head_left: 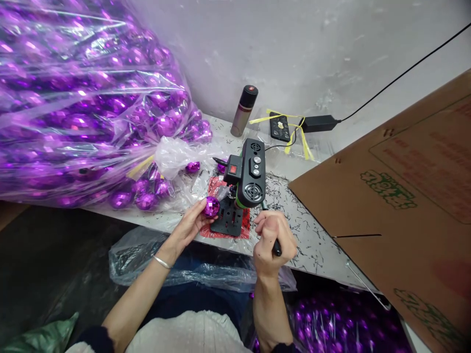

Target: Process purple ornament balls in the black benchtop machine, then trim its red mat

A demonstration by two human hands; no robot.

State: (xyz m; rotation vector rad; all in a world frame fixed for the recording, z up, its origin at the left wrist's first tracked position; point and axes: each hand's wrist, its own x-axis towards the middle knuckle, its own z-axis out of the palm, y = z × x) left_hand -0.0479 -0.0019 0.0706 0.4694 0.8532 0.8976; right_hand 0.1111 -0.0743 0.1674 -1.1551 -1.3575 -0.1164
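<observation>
In the head view my left hand [189, 223] has its fingers closed around a shiny purple faceted ball [211, 207]. The ball is beside a small black bench machine [253, 169], over the left edge of its dark slotted base plate [226, 223]. My right hand [274, 240] is wrapped round the black-gripped lever [276, 249] on the machine's right side. A red switch [233, 169] sits on the machine's left housing. The working part beneath the head is mostly hidden. Red sheeting [246, 225] lies under the base.
A big clear bag [91, 108] of purple balls fills the left. A dark bottle [245, 110], a phone [279, 126] and a power adapter [320, 123] lie by the wall. A cardboard box [405, 186] stands right; thin black scraps litter the table [305, 245]. More purple balls [338, 323] lie below.
</observation>
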